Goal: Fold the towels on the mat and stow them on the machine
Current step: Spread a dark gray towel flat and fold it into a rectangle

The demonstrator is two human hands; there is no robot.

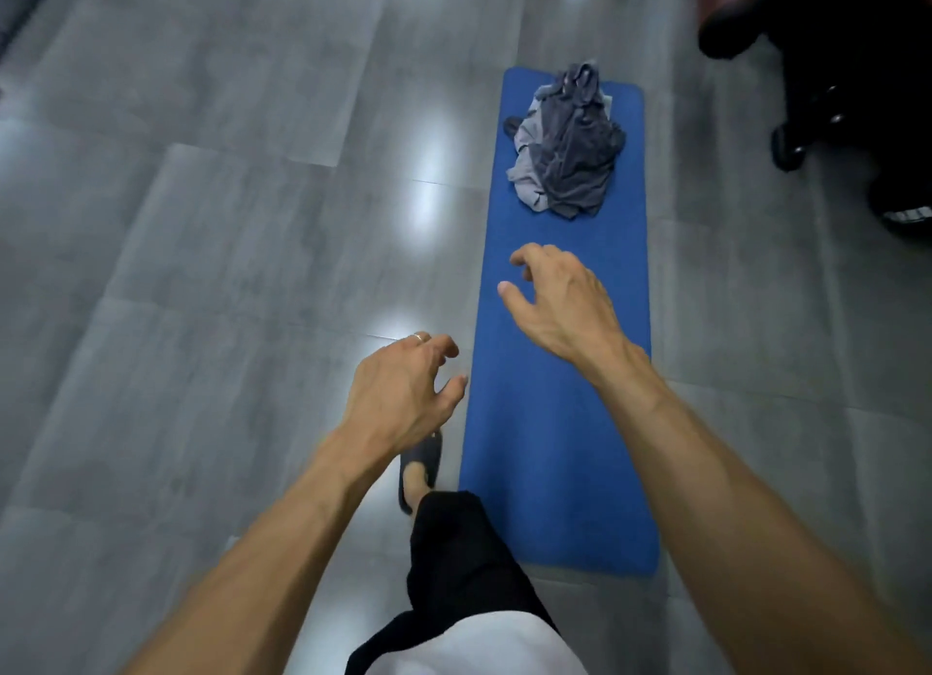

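A long blue mat (560,447) lies on the grey tiled floor and runs away from me. At its far end sits a crumpled heap of grey and dark grey towels (567,145). My right hand (565,304) hovers over the middle of the mat, short of the heap, with its fingers loosely curled and nothing in it. Left of the mat's edge, over the floor, my left hand (403,392) hangs with relaxed fingers and a ring on one of them. It holds nothing.
A black machine or cart on wheels (832,79) stands at the top right, just beyond the mat. My left foot in a dark slipper (421,467) is planted on the floor (201,220) beside the mat's near left edge. Glossy tiles stretch to the left.
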